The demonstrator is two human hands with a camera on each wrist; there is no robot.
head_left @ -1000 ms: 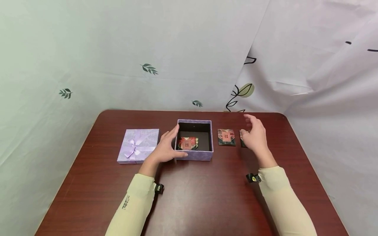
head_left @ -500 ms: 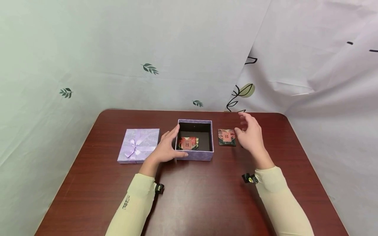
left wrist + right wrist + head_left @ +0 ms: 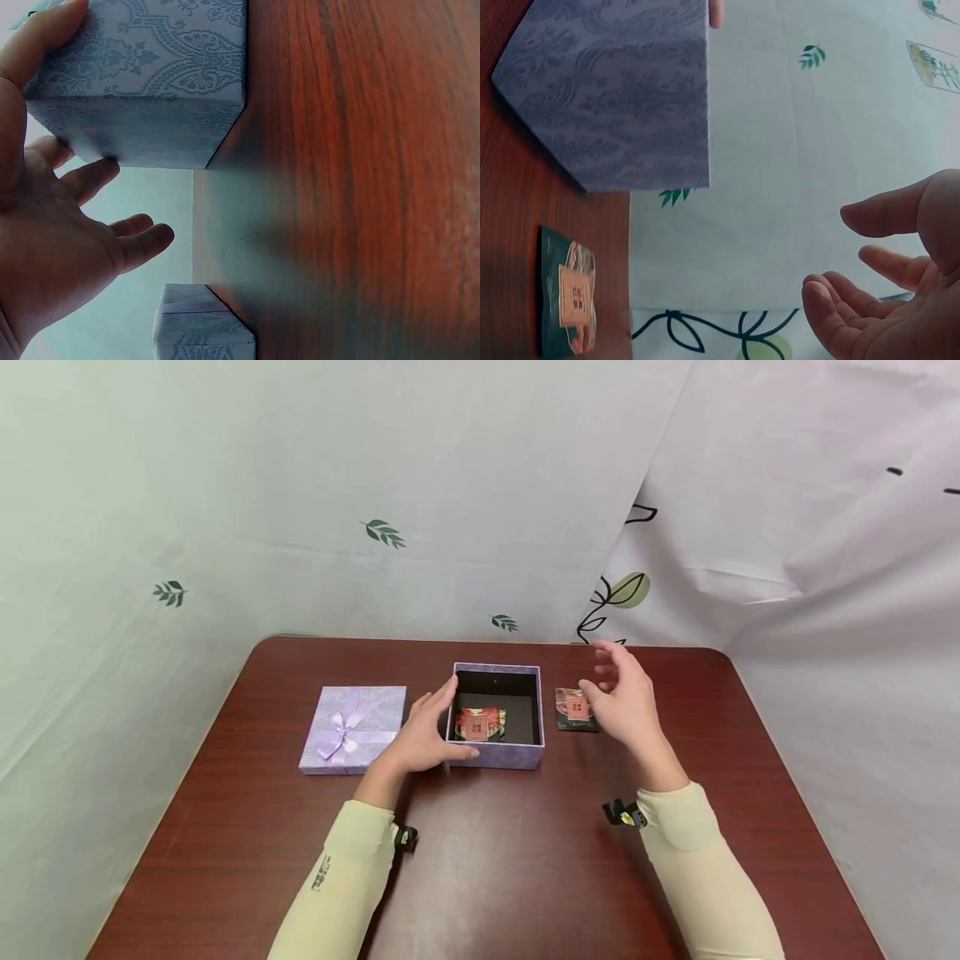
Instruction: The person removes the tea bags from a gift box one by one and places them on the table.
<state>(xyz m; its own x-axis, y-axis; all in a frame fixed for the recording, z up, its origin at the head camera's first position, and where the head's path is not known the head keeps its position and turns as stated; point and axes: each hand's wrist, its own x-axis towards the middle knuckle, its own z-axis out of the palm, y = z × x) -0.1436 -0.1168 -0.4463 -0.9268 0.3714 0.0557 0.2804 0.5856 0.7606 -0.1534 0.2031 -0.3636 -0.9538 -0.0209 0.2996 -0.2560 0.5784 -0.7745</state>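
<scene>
Left grip (image 3: 420,739) spread, touching open-topped purple cardboard box (image 3: 510,757) (flat red-and-green packet (image 3: 477,725) lies inside). Right grip (image 3: 621,700) spread near second square red-and-green packet (image 3: 573,712).

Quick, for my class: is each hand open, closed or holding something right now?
Left hand: open, touching the box.
Right hand: open, holding nothing, near the packet beside the box.

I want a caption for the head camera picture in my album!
Left hand touching the open purple box, right hand hovering near a small packet.
</scene>
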